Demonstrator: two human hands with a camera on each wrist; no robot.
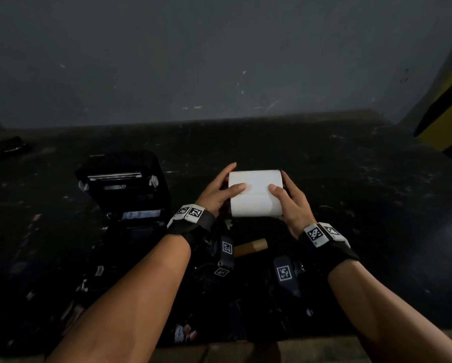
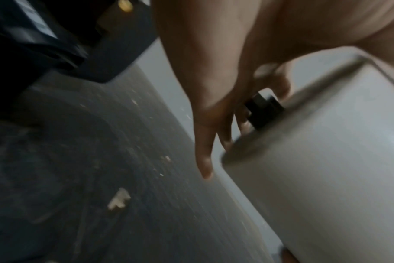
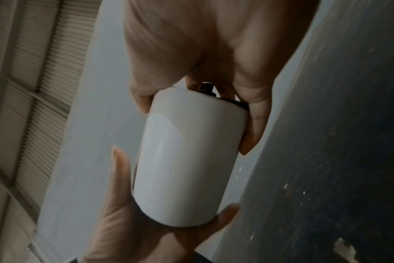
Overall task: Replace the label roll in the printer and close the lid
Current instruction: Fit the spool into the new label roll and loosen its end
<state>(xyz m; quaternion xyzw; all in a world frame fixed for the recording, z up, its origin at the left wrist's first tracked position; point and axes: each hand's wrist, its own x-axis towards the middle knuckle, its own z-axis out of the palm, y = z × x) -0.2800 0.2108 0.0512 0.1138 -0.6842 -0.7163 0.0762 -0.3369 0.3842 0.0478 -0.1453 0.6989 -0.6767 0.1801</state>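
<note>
The dark scuffed worktop (image 1: 324, 179) carries the open black label printer (image 1: 125, 189) at centre left. Right of it, lifted, the full white cylindrical label roll (image 1: 256, 195) is clamped endwise between left hand (image 1: 217, 195) and right hand (image 1: 290, 205). It looks firm, fairly light and smooth-faced, best held by its ends. The printer's bay is too dark to read; a black spindle stub (image 2: 262, 110) is half hidden.

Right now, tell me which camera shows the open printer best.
Head view: the whole printer sits left of both hands with its lid raised and the roll bay exposed. The left wrist view catches only a blurred dark corner. The right wrist view does not show it.
</note>
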